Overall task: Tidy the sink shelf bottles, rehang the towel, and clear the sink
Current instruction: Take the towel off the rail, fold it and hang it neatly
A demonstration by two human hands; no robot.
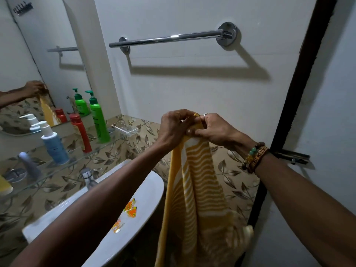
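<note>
Below the towel bar, the left hand and right hand are both pinching the top edge of the yellow striped towel, which is hanging free. Down-left of the bar, orange wrappers are lying in the sink.

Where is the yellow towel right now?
In the head view the yellow towel hangs at centre, gripped at its top by the left hand and right hand, below the towel bar, right of the sink.
</note>
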